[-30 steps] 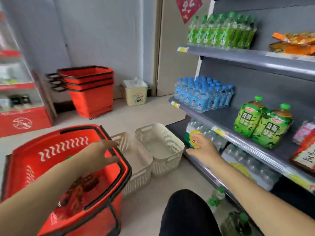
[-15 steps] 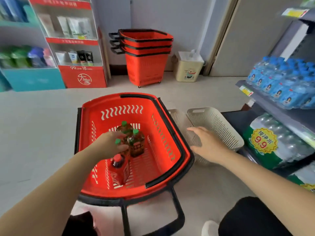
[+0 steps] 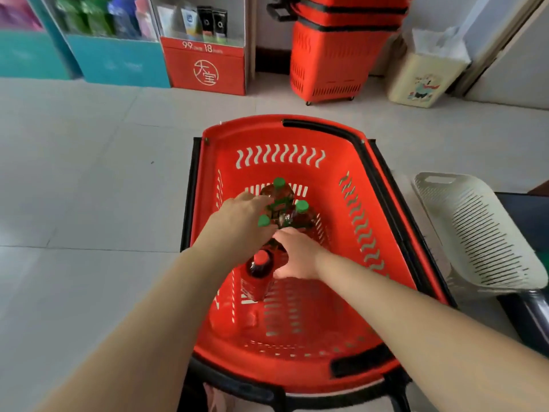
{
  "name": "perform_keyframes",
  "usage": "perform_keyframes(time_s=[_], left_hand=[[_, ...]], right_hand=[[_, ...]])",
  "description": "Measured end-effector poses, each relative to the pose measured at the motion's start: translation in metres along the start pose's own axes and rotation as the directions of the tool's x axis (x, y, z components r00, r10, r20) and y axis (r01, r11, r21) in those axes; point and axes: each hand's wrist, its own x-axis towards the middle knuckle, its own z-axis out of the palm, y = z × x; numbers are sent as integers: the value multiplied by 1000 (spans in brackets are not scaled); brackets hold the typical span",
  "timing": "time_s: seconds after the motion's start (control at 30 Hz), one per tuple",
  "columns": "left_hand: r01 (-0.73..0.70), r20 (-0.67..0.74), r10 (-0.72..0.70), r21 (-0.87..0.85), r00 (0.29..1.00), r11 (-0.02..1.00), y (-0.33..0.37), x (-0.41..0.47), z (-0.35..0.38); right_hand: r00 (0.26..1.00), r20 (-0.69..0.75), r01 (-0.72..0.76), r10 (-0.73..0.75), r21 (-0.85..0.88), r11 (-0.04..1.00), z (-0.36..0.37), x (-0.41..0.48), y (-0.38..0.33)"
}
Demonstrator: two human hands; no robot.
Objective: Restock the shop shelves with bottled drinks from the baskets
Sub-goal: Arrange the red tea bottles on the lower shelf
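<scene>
A red shopping basket (image 3: 300,138) stands on the floor right below me. In it stand three dark bottles with green caps (image 3: 302,206) and one red-capped bottle (image 3: 258,270). My left hand (image 3: 237,223) is curled over the nearest green-capped bottle (image 3: 263,220), whose cap pokes out at my fingertips. My right hand (image 3: 297,257) is down in the basket against the right side of the red-capped bottle. It is blurred, so its hold is unclear.
A cream slotted basket (image 3: 475,233) stands on the floor just right of the red one. At the back are a stack of red baskets (image 3: 332,55), a cream bin (image 3: 424,81) and red (image 3: 205,66) and teal (image 3: 118,63) display stands.
My view has swung left from the shelves and down onto the red basket. My right hand crossed from the cream basket into the red one; my left hand stays on the green-capped bottle.
</scene>
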Motion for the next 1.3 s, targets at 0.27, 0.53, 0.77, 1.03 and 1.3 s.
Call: perform_keyframes(time_s=[0.27,0.53,0.77,1.03,1.3], left_hand=[[7,94,-15,88,995,996,-22,5,-1],[-36,110,28,68,994,997,-14,5,-11],[-68,140,60,52,988,996,-10,10,-6],[-133,228,118,50,966,990,-4,8,-8],[-219,435,178,46,882,975,21,2,10]], right_hand=[[993,101,78,-54,-250,965,45,50,-7],[998,4,-56,56,-3,998,54,41,1],[944,73,-329,323,313,891,55,18,15],[794,288,-519,536,779,351,0,-13,3],[819,172,-394,548,863,317,-71,-78,-20]])
